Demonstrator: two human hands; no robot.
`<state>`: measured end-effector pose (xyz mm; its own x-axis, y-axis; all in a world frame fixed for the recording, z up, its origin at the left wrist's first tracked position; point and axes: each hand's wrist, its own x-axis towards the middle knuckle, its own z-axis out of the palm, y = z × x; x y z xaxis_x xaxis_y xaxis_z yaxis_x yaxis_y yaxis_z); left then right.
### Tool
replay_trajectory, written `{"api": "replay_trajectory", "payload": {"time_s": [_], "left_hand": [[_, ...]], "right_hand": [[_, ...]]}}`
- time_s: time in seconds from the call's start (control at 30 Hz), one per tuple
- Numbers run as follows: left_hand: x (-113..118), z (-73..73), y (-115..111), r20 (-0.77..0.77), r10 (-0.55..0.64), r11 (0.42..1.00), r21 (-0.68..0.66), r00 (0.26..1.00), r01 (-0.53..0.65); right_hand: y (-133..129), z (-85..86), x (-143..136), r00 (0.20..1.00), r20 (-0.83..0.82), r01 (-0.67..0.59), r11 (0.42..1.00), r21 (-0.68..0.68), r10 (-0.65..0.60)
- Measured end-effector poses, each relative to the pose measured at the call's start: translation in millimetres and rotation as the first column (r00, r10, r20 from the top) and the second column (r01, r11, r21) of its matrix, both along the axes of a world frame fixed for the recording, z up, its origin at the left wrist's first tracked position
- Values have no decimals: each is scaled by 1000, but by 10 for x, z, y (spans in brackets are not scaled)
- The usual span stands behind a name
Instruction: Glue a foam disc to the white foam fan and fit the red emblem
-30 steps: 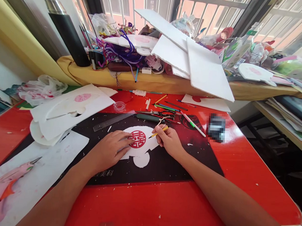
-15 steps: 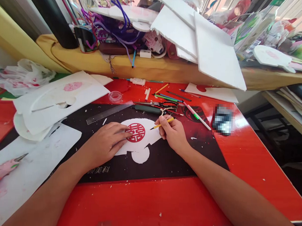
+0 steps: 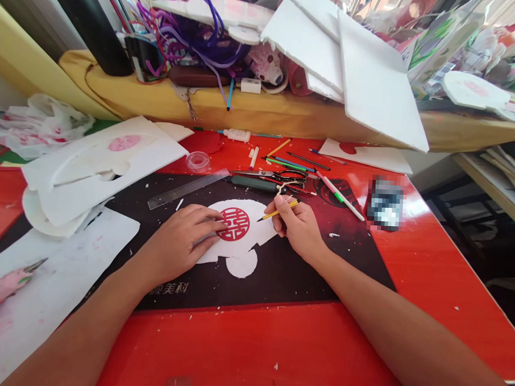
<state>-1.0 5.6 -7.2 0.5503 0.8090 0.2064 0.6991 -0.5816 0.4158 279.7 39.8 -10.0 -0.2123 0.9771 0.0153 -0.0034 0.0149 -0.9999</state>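
Note:
A white fan-shaped cutout (image 3: 223, 204) with a small round lobe lies on the black mat (image 3: 202, 293). On its face sits a round red cut-out emblem (image 3: 234, 225) of a Chinese character. My left hand (image 3: 187, 232) rests flat on the left part of the cutout, fingers extended and fingertips on the emblem's left edge. With thumb and fingers pinched, my right hand (image 3: 293, 220) holds a yellow pencil (image 3: 282, 209). Its dark tip points left, just above or on the white surface right of the emblem; contact is unclear.
Behind the cutout lie scissors (image 3: 279, 176), a green-handled tool (image 3: 253, 184), a clear ruler (image 3: 189, 189), a tape roll (image 3: 198, 162) and several pens. White foam sheets (image 3: 100, 169) are stacked left; more foam boards (image 3: 377, 84) lean over the yellow ledge (image 3: 286, 114).
The whole view has shifted slightly. Both hands and the pencil keep nearly the same place relative to the cutout and emblem.

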Motion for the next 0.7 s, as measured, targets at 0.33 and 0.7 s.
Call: {"api": "replay_trajectory", "payload": {"time_s": [0.33,0.7], "left_hand": [[40,-79,31,34,31,996,81,999,-34],[55,-78,34,14,12,993,119,1000,-14]], "right_hand": [[-22,-4,-31,999,39,-28,1000,11,27],[-66,36,-53,994,-26,-108,993,-53,106]]}}
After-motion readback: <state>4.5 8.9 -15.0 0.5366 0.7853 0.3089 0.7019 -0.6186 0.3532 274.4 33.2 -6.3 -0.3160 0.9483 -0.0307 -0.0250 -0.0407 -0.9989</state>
